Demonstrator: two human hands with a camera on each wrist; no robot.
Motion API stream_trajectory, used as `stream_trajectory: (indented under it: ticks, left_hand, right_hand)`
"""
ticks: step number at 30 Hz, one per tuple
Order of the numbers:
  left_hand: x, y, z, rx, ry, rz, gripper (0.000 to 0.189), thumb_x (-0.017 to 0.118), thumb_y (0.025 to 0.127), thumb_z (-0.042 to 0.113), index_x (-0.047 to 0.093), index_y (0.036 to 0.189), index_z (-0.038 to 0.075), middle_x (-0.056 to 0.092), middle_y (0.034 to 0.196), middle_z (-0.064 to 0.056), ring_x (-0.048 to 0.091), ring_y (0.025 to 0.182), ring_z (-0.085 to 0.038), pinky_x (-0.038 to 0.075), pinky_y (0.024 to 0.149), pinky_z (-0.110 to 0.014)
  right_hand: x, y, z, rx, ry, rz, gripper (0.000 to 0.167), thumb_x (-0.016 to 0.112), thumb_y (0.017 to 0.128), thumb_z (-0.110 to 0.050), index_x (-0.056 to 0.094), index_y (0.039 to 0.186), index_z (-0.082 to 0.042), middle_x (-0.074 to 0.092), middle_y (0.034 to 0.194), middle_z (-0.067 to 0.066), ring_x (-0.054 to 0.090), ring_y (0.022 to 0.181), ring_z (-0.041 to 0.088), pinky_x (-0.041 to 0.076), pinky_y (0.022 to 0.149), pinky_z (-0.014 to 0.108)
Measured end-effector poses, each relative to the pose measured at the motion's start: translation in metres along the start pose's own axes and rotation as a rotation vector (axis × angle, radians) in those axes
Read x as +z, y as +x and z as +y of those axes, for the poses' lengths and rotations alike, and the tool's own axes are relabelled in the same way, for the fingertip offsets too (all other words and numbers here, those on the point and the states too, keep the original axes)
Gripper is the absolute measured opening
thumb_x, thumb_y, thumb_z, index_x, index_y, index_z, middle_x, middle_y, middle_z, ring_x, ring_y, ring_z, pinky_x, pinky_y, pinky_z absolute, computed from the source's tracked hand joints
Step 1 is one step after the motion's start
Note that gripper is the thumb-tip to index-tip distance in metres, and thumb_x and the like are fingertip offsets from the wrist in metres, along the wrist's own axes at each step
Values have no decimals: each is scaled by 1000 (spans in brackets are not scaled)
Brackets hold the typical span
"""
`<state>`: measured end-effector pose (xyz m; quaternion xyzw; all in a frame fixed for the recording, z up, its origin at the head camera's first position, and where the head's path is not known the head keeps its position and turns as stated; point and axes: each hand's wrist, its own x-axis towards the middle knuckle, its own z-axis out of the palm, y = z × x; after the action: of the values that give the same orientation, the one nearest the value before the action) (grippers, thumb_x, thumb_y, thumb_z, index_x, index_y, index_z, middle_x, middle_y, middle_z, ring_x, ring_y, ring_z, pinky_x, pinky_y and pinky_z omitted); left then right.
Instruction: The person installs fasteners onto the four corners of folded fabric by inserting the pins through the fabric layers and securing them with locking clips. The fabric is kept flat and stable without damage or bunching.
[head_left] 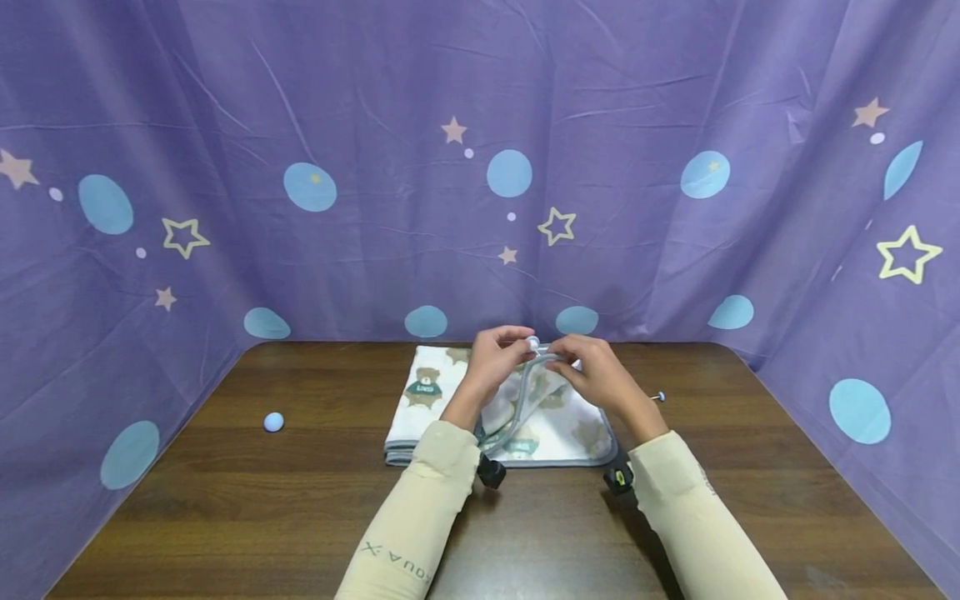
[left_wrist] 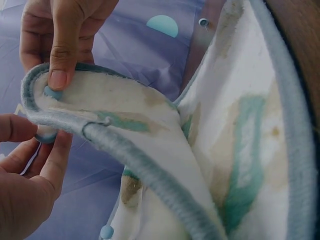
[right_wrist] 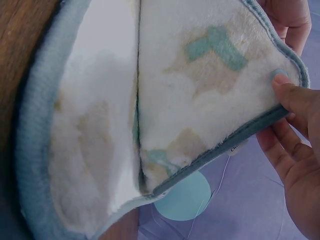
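You've got a big purple curtain (head_left: 630,108) w/ blue dots & stars at the back & sides. In front of it is your brown wood table (head_left: 300,517). The bear blanket (head_left: 558,435) lies folded on the far part of the table, in the middle, w/ one corner lifted up b/w your hands. It's white w/ brown bears & a gray-blue edge. Your sleeves (head_left: 420,508) are pale yellow. Your R hand (head_left: 596,371) pinches the lifted corner, thumb on one side, fingers on the other. Your L hand (head_left: 491,362) pinches a round piece (left_wrist: 46,134), white & blue, just under that same corner. Each wrist has a small black box (head_left: 491,472) by it. A light blue ball (head_left: 273,422) sits on the table, well to the L of the blanket. A pin (head_left: 658,397) w/ a blue head is to the R, just beside your R wrist. A blue knob (left_wrist: 106,232) shows low in the L wrist view; hard to tell what it's stuck to. Last, a tiny blue cap (left_wrist: 53,92) is on the corner, at your R thumb's tip.
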<state>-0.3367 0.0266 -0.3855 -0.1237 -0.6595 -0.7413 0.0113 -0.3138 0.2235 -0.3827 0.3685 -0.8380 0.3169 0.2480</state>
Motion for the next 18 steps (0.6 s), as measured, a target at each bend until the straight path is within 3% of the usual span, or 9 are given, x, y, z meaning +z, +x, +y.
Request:
stream_trajectory:
  ticks: [9,18]
  left_hand:
    - [0,-1,-1,9,-13,-13,26,60,93,-6,68,116,-14,69,111,-20,71,91,-21,56,95,-46]
    - [-1,-2,0,21,50,-17,21,65,89,-4,75,108,-4,73,105,-18,71,90,-18,60,84,-32]
  right_hand:
    - [1,-1,0,6,-14,0,10,80,88,-4,74,94,-9,69,84,-3,63,75,10,56,71,34]
    - [1,-1,-1,5,-22,4,9,79,88,-5,74,95,-8,71,86,-1,65,76,12,57,73,36]
